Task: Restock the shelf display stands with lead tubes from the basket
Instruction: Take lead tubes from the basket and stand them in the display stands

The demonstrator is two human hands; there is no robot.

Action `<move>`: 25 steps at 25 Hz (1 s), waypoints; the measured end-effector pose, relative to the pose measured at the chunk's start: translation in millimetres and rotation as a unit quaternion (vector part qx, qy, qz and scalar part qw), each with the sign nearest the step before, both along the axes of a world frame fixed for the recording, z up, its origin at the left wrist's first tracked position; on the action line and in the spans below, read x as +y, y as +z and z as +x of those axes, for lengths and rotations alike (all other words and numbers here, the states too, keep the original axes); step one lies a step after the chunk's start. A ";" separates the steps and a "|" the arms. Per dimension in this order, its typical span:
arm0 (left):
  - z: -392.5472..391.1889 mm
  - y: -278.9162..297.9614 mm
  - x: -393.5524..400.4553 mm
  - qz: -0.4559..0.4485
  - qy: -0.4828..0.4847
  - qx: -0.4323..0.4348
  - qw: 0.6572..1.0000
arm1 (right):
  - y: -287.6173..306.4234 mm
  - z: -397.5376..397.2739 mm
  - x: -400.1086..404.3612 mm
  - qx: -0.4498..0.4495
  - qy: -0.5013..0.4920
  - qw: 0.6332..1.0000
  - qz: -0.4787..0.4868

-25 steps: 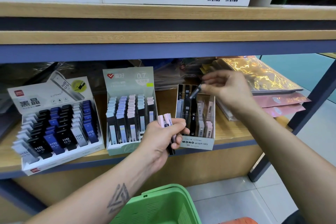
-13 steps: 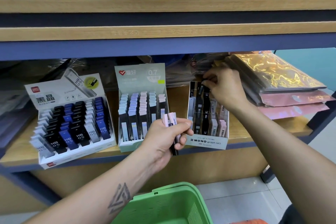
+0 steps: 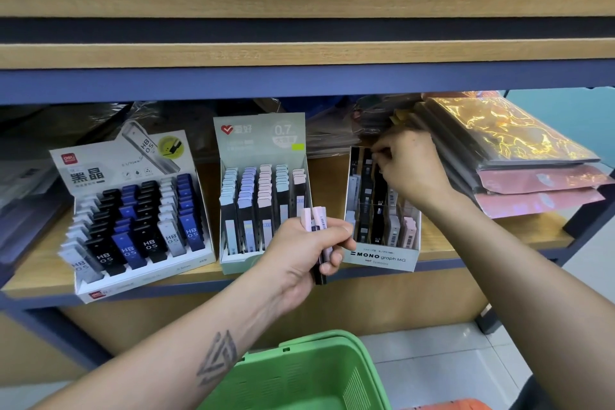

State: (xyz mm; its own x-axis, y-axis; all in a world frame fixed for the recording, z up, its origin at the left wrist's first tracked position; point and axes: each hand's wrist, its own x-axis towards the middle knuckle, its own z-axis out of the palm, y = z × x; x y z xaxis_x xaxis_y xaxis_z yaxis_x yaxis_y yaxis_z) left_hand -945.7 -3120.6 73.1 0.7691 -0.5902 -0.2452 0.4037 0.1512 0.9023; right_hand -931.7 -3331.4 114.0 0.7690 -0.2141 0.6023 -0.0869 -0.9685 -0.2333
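Three display stands sit on the wooden shelf: a white HB 0.5 stand (image 3: 133, 280) at left, a pale green 0.7 stand (image 3: 259, 140) in the middle, and a MONO graph MG stand (image 3: 379, 258) at right. My left hand (image 3: 306, 253) grips a small bunch of lead tubes (image 3: 314, 220), pink and lilac on top, dark below, in front of the middle and right stands. My right hand (image 3: 409, 166) reaches over the back row of the MONO stand, fingertips pinching a dark lead tube (image 3: 374, 156) there. The green basket (image 3: 299, 376) is below my left forearm.
Stacked glossy packets (image 3: 519, 156) in gold and pink lie right of the MONO stand, close to my right wrist. Clear wrapped goods (image 3: 336, 123) fill the shelf's back. An upper shelf board (image 3: 299, 53) overhangs the stands. Tiled floor (image 3: 432, 353) shows beside the basket.
My right hand carried a dark tube from above down into the back of the MONO stand. The left hand kept its bunch still. The view shifted closer to the shelf.
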 end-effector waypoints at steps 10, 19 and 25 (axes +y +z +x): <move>-4.6 4.3 4.0 -0.027 -0.071 0.036 0.996 | 21.4 -54.3 45.2 0.275 0.278 0.844 0.368; -4.6 6.6 16.0 -0.029 -0.068 0.062 0.995 | 12.6 -51.3 31.2 0.215 0.240 0.825 0.464; -0.2 3.1 18.3 -0.036 0.006 0.062 0.997 | 11.6 -60.0 18.4 0.215 0.240 0.813 0.486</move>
